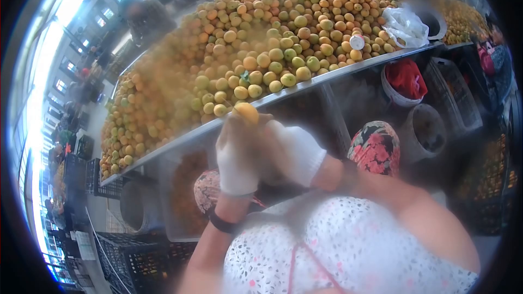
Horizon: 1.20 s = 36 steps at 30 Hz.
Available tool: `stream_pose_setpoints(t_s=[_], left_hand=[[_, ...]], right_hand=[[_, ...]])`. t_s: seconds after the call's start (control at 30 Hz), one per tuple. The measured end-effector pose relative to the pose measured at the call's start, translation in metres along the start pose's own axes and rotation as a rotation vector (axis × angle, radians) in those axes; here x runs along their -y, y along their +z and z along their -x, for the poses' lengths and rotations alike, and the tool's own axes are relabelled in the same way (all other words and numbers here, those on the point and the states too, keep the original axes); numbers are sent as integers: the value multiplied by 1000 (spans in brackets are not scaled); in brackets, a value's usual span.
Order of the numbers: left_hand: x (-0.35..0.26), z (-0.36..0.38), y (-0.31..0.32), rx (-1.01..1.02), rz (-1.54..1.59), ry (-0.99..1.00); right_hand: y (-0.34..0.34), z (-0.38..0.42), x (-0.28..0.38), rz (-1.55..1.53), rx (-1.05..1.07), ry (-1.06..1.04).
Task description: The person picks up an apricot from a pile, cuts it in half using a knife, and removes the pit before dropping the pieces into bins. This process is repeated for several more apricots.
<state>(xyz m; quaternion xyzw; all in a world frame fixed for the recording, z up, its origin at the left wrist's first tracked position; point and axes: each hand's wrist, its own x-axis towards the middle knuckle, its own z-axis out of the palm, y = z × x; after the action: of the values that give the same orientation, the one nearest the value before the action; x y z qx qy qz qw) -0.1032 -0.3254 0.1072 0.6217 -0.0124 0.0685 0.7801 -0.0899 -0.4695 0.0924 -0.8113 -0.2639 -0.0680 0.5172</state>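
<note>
My left hand (237, 158), in a white glove, is closed on a yellow-orange apricot (246, 112) held up at its fingertips, just in front of the table's metal edge. Close beside it, my right hand (294, 151), also gloved, has its fingers curled inward toward the left; a blur hides their tips and whatever they may hold. Beyond both hands, a broad heap of apricots (327, 19), orange to greenish, covers the sloping table. A small green leaf (244, 77) lies among the nearest fruit.
A round white-lidded item (357, 42) and a white plastic bag (406, 26) lie on the heap's right side. Below the table are a pail with red cloth (406, 79), a bucket (425, 130) and a plastic bin (182, 201). Black crates (136, 261) stand lower left. Other people are farther off.
</note>
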Motion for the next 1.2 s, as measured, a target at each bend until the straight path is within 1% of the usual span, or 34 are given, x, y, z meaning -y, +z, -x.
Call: stream_pose_setpoints(t_s=[0.03, 0.1, 0.13, 0.2, 0.23, 0.3, 0.4, 0.53, 0.6, 0.63, 0.7, 0.73, 0.8, 0.83, 0.9, 1.03, 1.07, 1.1, 1.17, 1.2], left_hand=[[4, 0, 0, 3, 1, -4], [7, -1, 2, -100, 47, -60], [8, -2, 0, -99, 49, -65], [6, -6, -6, -87, -237, 87], [6, -6, -4, -86, -238, 88], [5, -1, 3, -126, 70, -99], [3, -3, 1, -132, 104, -119], [2, -3, 1, -174, 117, -91], [6, -2, -9, -82, 125, -134], [5, 0, -8, -82, 125, -130], [1, 3, -5, -88, -10, 13], [-1, 6, -5, -88, -10, 21], [-3, 10, -7, -28, -176, 82], [-5, 11, -4, -35, -176, 90], [-6, 15, 10, -70, 446, -196], [2, 13, 12, -128, 344, -133], [2, 14, 9, -82, 367, -134], [3, 15, 8, -95, 370, -113], [7, 14, 5, -139, 473, -128], [1, 19, 4, -82, 457, -144]], right_hand=[[3, 0, -3, 2, -2, 5], [8, -3, -10, 118, 19, -76], [8, -2, -12, 119, 20, -72], [8, 0, -12, 81, 90, -7], [7, -1, -10, 80, 89, -8], [7, -1, -4, 34, 87, 29], [9, -5, -2, 48, 101, 6], [15, -5, -8, 51, 97, -45], [16, -4, -6, 65, 135, -7], [15, -3, -4, 66, 134, -11], [11, 0, 0, -9, 105, 4], [11, 2, 1, -8, 104, -4], [9, 3, 2, 36, 107, -25], [9, 4, 5, 36, 111, -34], [9, 8, 13, 100, 33, -6], [19, 7, -3, 88, 1, -89], [18, 9, -3, 46, -9, -52], [17, 10, -2, 3, -15, -18], [10, 11, 3, 14, 15, -43], [8, 10, 7, 30, 29, -42]])
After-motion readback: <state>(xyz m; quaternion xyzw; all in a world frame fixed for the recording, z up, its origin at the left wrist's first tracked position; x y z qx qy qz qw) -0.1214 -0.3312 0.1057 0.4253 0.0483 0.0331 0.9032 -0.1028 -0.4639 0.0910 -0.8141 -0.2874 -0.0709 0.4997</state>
